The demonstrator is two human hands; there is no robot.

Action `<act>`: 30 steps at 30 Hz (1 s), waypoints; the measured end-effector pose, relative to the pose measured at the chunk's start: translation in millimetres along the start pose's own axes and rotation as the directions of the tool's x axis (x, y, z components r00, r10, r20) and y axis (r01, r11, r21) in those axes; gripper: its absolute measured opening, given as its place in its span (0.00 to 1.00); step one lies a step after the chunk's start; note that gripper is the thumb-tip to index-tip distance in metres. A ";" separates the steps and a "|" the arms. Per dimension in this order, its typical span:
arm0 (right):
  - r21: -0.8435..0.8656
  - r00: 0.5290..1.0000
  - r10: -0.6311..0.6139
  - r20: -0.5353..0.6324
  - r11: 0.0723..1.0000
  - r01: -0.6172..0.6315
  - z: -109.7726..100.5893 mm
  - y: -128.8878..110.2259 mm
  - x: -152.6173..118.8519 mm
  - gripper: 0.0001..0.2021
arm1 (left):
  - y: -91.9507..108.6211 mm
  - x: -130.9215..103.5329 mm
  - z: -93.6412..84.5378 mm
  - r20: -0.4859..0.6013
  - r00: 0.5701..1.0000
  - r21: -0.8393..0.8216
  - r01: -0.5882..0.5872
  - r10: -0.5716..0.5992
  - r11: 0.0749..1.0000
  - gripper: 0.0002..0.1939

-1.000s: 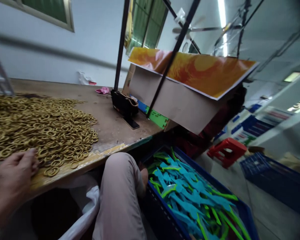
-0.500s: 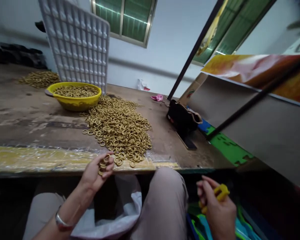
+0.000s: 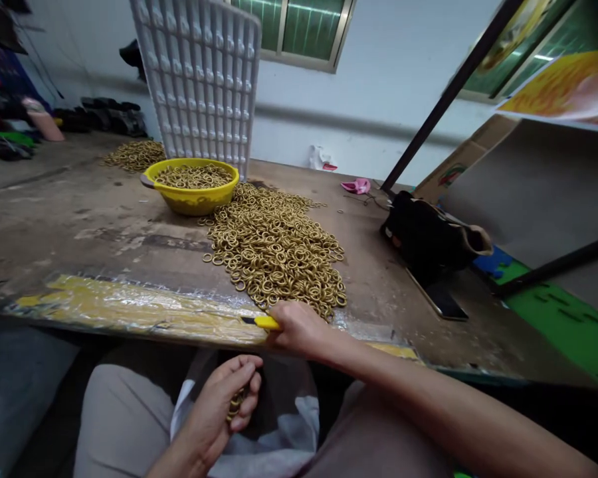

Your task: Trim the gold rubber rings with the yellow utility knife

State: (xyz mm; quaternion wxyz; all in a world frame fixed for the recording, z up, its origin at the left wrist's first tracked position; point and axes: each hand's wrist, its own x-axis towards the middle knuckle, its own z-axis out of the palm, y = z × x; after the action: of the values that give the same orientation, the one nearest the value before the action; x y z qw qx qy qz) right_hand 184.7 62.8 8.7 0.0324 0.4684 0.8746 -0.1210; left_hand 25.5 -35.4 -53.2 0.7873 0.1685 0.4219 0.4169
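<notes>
My left hand is curled, palm up, around several small gold rings, below the table edge and above a white plastic bag between my knees. My right hand grips a yellow utility knife, whose dark tip points left along the table edge. Right behind that hand lies a large pile of gold rings, and its fingers are at the pile's near side. Whether they touch the rings I cannot tell.
A yellow basin of rings stands left of the pile, before an upright grey ribbed panel. Another ring heap lies farther left. To the right are a black bag, a phone and a dark slanted pole.
My right hand has come from the lower right to the table edge by the pile, carrying the yellow knife. My left hand has dropped lower and closed more around its rings. The view has shifted right.
</notes>
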 end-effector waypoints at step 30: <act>0.942 0.936 0.145 0.321 0.050 -0.331 -0.3 -13.9 -26.0 0.15 | 29.4 1.3 23.8 -0.004 0.957 0.485 -0.252 0.290 0.837 0.11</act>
State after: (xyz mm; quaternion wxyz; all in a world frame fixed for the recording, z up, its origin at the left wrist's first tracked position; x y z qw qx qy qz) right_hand 187.8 34.4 15.9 -0.2092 0.4954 0.4703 -0.6998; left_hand 30.0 -14.8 -21.7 0.6370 0.3998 0.5138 0.4128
